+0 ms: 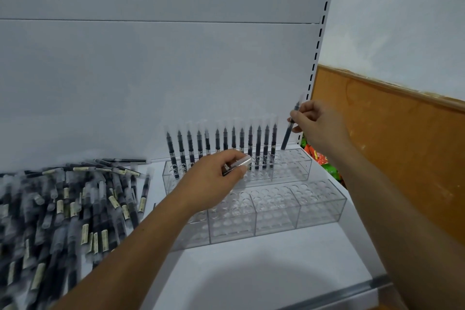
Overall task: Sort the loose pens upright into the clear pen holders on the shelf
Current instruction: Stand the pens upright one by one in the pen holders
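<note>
A heap of loose dark pens (pixel 68 199) with clear caps lies on the left of the white shelf. Two rows of clear pen holders stand in the middle: a raised back row (pixel 292 166) and a lower front row (pixel 276 209). Several pens (pixel 221 146) stand upright along the rear holes of the back row. My right hand (pixel 317 126) pinches one pen (pixel 286 138), tilted, its lower end at a hole in the back row's right block. My left hand (pixel 214 178) holds a pen (pixel 239 162) lying sideways above the holders.
The white back panel (pixel 151 70) rises right behind the holders. A slotted upright (pixel 317 45) bounds the shelf on the right, with colourful packets (pixel 319 158) and a brown wall panel beyond it. The shelf's front edge (pixel 352 292) has a metal strip.
</note>
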A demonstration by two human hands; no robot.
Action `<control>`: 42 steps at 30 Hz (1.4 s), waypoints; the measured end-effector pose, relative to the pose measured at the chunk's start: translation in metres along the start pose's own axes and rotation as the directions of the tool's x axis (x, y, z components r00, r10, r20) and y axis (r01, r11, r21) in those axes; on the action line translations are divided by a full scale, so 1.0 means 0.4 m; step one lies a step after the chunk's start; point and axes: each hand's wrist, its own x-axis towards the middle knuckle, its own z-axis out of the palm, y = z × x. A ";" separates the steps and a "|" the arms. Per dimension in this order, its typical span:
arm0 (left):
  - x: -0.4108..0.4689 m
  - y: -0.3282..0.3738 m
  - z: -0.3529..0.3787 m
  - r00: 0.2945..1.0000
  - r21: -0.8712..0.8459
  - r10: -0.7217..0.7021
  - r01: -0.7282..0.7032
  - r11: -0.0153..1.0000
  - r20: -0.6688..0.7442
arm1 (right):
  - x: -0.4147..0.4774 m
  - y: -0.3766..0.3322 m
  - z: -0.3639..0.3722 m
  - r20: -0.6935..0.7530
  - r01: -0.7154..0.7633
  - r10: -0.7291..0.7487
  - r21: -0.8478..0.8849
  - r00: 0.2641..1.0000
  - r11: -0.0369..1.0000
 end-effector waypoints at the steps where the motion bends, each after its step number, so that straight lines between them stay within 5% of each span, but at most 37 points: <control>1: 0.000 0.001 0.000 1.000 -0.004 -0.002 0.002 1.000 -0.001 | 0.001 0.003 -0.001 0.001 -0.002 0.002 -0.017 1.000 1.000; 7: 0.000 0.002 0.000 1.000 -0.018 0.000 0.000 1.000 -0.005 | -0.013 0.034 0.014 0.291 -0.016 0.109 -0.306 0.950 0.952; 13: -0.001 0.011 -0.003 1.000 -0.078 -0.003 0.001 0.997 -0.026 | -0.047 0.027 -0.013 0.233 0.016 0.098 -0.443 0.967 0.897; 17: 0.001 0.016 -0.006 0.998 -0.204 -0.027 0.015 0.979 -0.057 | -0.110 -0.036 -0.013 0.418 -0.073 0.117 -0.121 0.901 0.990; 21: -0.004 0.025 -0.007 0.999 -0.216 -0.027 0.017 0.976 -0.044 | -0.143 -0.066 0.034 0.574 -0.069 0.049 0.012 0.817 0.998; 30: -0.007 0.024 -0.006 1.000 -0.112 -0.009 0.006 0.994 -0.027 | -0.152 -0.080 0.055 0.475 -0.106 -0.023 0.243 0.880 0.964; 36: -0.009 0.022 -0.001 0.998 0.207 0.044 -0.051 0.977 0.039 | -0.093 -0.061 -0.020 0.144 -0.148 0.100 0.376 0.984 0.915; 42: 0.000 0.005 0.007 0.993 0.336 0.018 -0.058 0.940 0.119 | -0.028 -0.023 -0.076 -0.129 -0.023 0.051 0.208 0.990 0.978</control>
